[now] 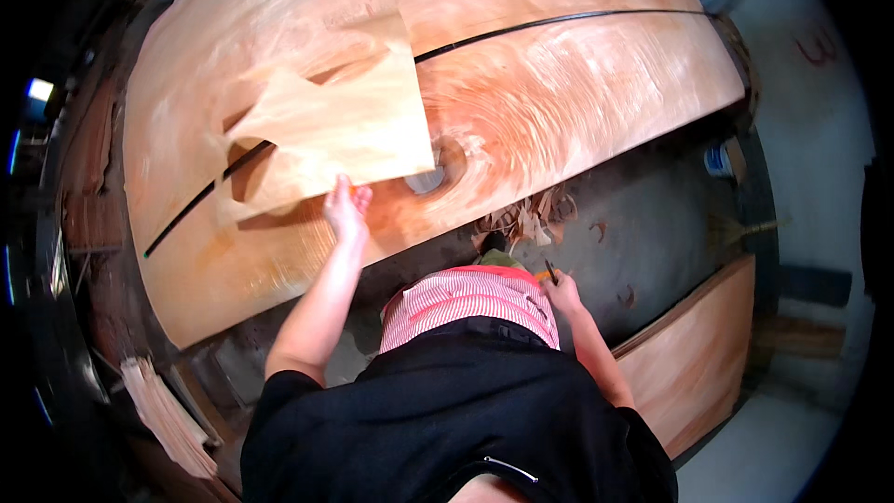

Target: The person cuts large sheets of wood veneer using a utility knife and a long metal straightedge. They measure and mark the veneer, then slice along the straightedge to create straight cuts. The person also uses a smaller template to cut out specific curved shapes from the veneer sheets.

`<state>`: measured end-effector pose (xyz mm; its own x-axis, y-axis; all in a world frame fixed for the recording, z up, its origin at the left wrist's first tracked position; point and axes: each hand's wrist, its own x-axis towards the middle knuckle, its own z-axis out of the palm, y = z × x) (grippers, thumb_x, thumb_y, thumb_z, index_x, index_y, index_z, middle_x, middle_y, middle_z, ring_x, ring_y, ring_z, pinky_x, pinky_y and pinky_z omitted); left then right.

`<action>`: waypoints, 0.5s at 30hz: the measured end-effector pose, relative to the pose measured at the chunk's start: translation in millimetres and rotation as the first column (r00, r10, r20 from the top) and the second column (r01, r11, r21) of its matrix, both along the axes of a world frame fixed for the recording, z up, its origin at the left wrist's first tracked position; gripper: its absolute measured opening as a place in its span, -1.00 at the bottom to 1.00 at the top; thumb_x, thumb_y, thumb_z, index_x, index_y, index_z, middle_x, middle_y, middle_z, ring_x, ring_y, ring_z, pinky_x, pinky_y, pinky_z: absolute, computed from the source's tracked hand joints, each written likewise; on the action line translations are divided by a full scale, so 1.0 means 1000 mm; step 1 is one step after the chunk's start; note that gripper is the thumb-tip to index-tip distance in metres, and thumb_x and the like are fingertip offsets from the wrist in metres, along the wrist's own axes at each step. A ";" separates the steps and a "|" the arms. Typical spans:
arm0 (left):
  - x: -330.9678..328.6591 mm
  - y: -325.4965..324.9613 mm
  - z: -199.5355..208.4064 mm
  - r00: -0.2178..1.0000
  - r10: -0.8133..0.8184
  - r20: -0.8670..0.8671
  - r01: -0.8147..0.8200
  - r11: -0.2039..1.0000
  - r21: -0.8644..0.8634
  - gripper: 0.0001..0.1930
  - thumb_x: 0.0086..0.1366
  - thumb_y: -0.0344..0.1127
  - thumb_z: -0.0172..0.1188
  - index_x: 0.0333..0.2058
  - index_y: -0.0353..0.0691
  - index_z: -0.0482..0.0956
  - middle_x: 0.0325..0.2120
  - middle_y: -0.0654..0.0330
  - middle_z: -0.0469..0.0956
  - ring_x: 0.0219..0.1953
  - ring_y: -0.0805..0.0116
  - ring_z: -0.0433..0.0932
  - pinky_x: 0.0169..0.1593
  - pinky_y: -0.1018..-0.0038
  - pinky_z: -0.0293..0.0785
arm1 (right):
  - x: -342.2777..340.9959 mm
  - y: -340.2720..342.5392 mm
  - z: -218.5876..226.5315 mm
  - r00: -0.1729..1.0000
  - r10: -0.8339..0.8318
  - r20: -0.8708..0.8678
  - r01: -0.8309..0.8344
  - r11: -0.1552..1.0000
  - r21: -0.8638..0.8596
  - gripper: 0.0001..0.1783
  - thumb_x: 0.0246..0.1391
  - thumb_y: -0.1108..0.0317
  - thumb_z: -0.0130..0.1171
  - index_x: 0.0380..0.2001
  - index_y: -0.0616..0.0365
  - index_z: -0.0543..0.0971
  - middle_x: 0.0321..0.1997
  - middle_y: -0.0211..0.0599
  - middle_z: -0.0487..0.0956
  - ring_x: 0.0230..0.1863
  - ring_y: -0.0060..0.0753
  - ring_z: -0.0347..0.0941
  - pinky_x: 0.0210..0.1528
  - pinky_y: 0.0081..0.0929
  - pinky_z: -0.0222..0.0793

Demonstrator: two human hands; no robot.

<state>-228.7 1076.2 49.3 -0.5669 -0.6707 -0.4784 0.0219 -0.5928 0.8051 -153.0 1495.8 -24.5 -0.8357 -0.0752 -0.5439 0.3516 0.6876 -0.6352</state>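
A thin, honey-pale wood sheet [345, 121], straight along its right edge but torn into jagged points on its left, spreads forward from the fingertips of a worker's left hand [348, 210]. Beneath and beyond those fingers lies a broad wooden surface [596, 84], pinkish tan, its glossy grain swirling in ripples. A slim black strip [549, 26] crosses it ahead of the left fingertips, passing under the sheet and reappearing by the ragged edge. Right of the same fingers, beside the sheet's near corner, shows a pale round patch [426, 179] (hole or object, it cannot be told). Curled, papery scraps [531, 214] litter the grey floor [643, 224] ahead of the right hand [563, 293], while a flat brown panel [703, 354] leans or lies behind and to the right of its fingers. Of the 2 bare forearms, the left reaches well forward, thumb and fingers closed to a narrow pinch on the sheet's lower edge. The right is held lower, near the red-and-white striped cloth [466, 303] at the waist, its fingers curled around a slim dark tool [551, 270] of unclear kind, the tip jutting forward past the knuckles
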 end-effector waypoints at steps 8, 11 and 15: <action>-0.002 0.125 -0.076 0.983 0.081 0.164 -0.141 0.907 0.398 -0.72 0.12 -0.21 0.05 -0.25 -0.21 0.27 -0.40 0.21 0.37 -0.46 0.33 0.48 -0.46 0.59 0.49 | -0.122 -0.068 0.038 0.938 0.331 0.102 -0.234 0.822 -0.519 -0.78 0.05 0.26 -0.10 -0.43 0.20 0.40 -0.67 -0.52 0.30 -0.68 -0.66 0.17 -0.58 -0.66 0.13; 0.003 0.138 -0.096 0.987 0.065 0.148 -0.125 0.886 0.447 -0.70 0.15 -0.20 0.00 -0.20 -0.24 0.26 -0.37 0.18 0.40 -0.45 0.34 0.50 -0.44 0.60 0.49 | -0.145 -0.112 0.046 0.925 0.277 0.260 -0.071 0.799 -0.597 -0.76 0.07 0.20 -0.12 -0.51 0.14 0.33 -0.74 -0.55 0.20 -0.74 -0.73 0.06 -0.71 -0.73 -0.03; 0.009 0.137 -0.087 0.983 -0.143 0.111 0.068 0.858 0.509 -0.71 0.18 -0.18 -0.05 -0.22 -0.24 0.27 -0.34 0.15 0.43 -0.36 0.31 0.51 -0.40 0.58 0.48 | -0.158 -0.143 0.004 0.928 -0.038 0.371 0.245 0.812 -0.529 -0.80 0.05 0.24 -0.08 -0.51 0.13 0.29 -0.77 -0.55 0.18 -0.78 -0.69 0.05 -0.76 -0.71 -0.02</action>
